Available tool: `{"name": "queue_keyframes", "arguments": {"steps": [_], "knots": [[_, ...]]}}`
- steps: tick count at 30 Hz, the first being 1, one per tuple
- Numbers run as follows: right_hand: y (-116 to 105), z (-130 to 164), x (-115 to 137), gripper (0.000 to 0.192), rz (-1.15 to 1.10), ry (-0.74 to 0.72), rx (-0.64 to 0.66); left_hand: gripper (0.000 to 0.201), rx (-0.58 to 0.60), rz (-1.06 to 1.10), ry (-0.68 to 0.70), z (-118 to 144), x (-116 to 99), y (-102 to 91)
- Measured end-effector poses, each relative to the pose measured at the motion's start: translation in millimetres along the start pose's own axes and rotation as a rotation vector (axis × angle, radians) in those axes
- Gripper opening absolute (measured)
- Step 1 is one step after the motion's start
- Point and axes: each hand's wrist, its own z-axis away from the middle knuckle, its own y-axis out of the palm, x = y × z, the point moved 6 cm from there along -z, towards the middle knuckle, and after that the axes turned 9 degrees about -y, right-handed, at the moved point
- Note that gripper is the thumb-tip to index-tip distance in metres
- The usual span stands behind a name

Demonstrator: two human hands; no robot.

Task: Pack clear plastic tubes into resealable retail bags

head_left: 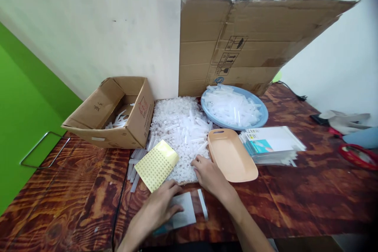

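Head view: left hand (161, 206) lies flat, fingers spread, pressing a clear plastic bag (186, 212) onto the worktop (73, 197), near the front edge. Reads as pinning it so it doesn't slide. Not gripping, just palm and fingers on top.

Right hand (208, 173) is at the near edge of the heap of small clear plastic pieces (180, 130), fingers curled down into it. Can't tell whether it has actually pinched anything; fingertips are buried in the pieces.

Layout is tight around the hands, everything within short reach:
- yellow dotted sticker sheet (156, 163) tilted on the heap's front-left edge, just above the left hand
- empty beige tray (232, 155) just right of the right hand, touching the heap
- blue plate (236, 106) behind the tray, piled with clear tubes
- stack of flat clear packets with printed cards (273, 143) right of the tray
- open cardboard box (113, 112) left of the heap, a few white pieces inside

Flattened cardboard sheet (248, 43) stands against the wall behind the plate, probably as a backstop. Red-rimmed item (357, 155) and grey cloth (345, 120) sit well apart at far right. Metal wire handle (44, 149) hangs off the left edge.
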Motion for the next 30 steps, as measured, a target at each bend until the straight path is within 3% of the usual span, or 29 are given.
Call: {"name": "queue_keyframes", "arguments": {"steps": [3, 5, 9, 13, 17, 22, 25, 30], "knots": [[6, -11, 0, 0.02, 0.118, -0.011, 0.043, 0.019, -0.143, -0.058, 0.144, -23, -32, -7.4], [8, -16, -1, 0.021, 0.118, -0.011, 0.033, 0.014, -0.258, -0.111, 0.153, -48, -44, -19.8], [7, -19, -5, 0.021, 0.11, -0.007, -0.001, 0.014, -0.506, -0.261, -0.035, -111, -44, -44.7], [-1, -17, -10, 0.017, -0.049, 0.016, -0.137, 0.026, -0.616, -0.307, -0.151, -156, -41, -50.6], [-12, -11, -21, 0.015, -0.324, 0.098, -0.327, 0.017, -0.647, -0.313, -0.1, -159, -39, -55.1], [-16, -14, -36, 0.01, -0.671, 0.199, -0.49, 0.02, -0.658, -0.305, -0.049, -150, -31, -53.3], [-17, -19, -38, 0.024, -0.707, 0.177, -0.513, 0.022, -0.653, -0.308, -0.052, -162, -31, -42.7], [-27, -14, -41, 0.015, -0.739, 0.172, -0.567, 0.012, -0.648, -0.256, 0.014, -166, -35, -39.6]]}}
